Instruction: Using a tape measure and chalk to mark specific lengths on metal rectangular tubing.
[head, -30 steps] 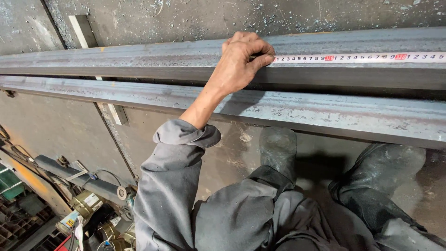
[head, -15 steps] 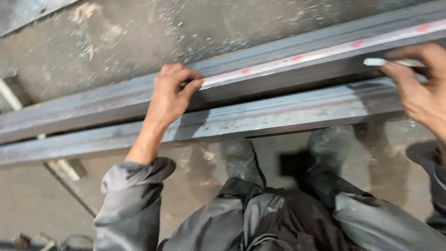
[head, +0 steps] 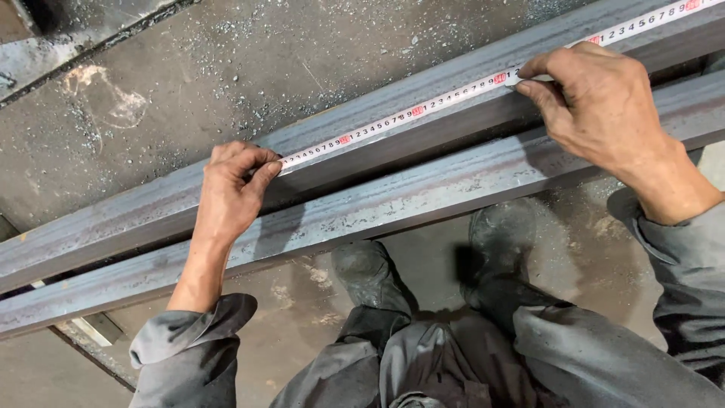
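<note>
Pinched flat: white tape measure (head: 423, 108) on rough steel beam (head: 362, 162).

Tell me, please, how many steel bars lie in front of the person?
2. The far steel bar carries the tape measure under both hands; the near steel bar lies beside it, above the boots.

A tape measure (head: 423, 108) lies along the top of the farther steel beam (head: 136, 215). The left hand (head: 230, 189) rests on this beam at the tape's left end, the right hand (head: 596, 98) farther right on it. A second beam (head: 423, 196) runs just before it; two boots (head: 370, 272) stand below on the floor (head: 226, 83).
</note>
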